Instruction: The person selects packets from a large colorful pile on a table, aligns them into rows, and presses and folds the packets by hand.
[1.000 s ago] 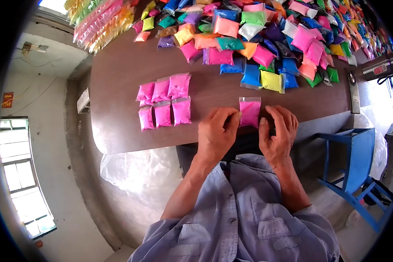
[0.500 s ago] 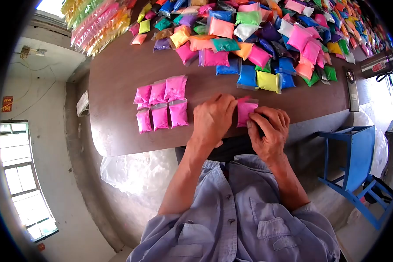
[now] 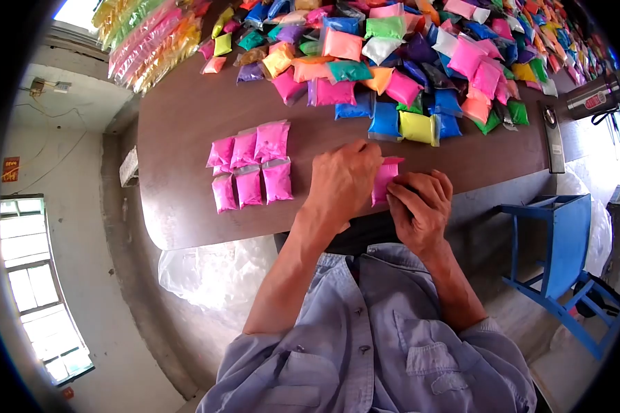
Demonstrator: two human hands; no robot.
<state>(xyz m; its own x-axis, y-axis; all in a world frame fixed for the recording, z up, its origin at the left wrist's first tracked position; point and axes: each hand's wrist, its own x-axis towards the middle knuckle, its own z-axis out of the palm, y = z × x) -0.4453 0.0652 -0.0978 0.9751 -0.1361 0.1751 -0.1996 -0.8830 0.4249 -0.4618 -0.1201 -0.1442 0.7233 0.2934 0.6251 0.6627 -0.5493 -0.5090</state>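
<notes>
A pink packet (image 3: 384,182) lies on the brown table (image 3: 179,124) between my hands. My left hand (image 3: 344,180) has its fingers closed at the packet's upper left, by a small bright pink piece (image 3: 391,160) at the packet's top. What its fingertips grip is hidden behind the hand. My right hand (image 3: 424,206) is curled at the packet's right edge, thumb and forefinger closed on it. Several pink packets (image 3: 249,186) lie to the left in two rows, the upper ones partly overlapping.
A large heap of coloured packets (image 3: 417,127) covers the table's far side. Long clear bags (image 3: 145,41) of coloured pieces lie at the far left. A dark cylindrical flask (image 3: 592,98) and a flat metal-edged object (image 3: 552,141) are at the right. A blue stool (image 3: 565,241) stands below.
My left hand has moved up toward the packet's top and over its left part. My right hand has shifted left and closed on its right edge. The view has shifted slightly.
</notes>
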